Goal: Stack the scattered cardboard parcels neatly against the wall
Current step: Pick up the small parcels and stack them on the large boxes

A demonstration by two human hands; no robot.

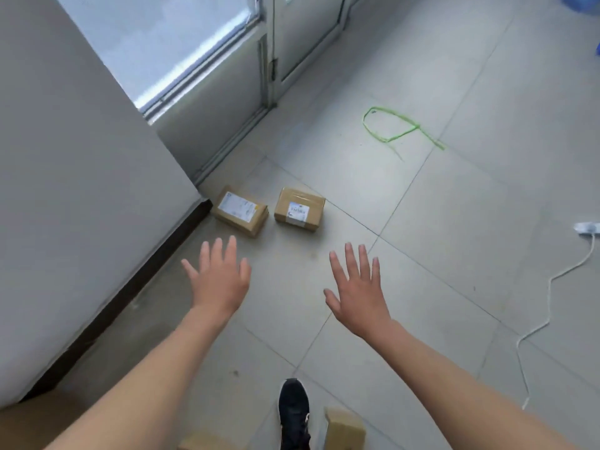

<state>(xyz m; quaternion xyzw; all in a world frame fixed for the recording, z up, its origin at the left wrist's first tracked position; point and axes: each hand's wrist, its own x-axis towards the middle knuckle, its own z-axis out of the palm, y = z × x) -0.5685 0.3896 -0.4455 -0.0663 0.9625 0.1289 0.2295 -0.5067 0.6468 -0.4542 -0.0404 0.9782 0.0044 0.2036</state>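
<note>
Two small brown cardboard parcels with white labels lie on the tiled floor ahead. The left parcel (239, 211) sits close to the wall's corner; the right parcel (299, 209) lies a short gap to its right. My left hand (218, 279) hovers open, palm down, just short of the left parcel. My right hand (357, 289) is also open with fingers spread, below the right parcel. Neither hand touches anything. Another parcel (344, 428) stands at the bottom edge beside my black shoe (293, 412), and a further parcel's corner (203, 443) shows at the bottom.
A grey wall (71, 190) with a dark skirting board (130, 287) runs along the left. A glass door frame (269, 60) stands behind. A green strap loop (394, 126) lies on the floor. A white power strip (586, 228) and its cable (548, 306) trail at the right.
</note>
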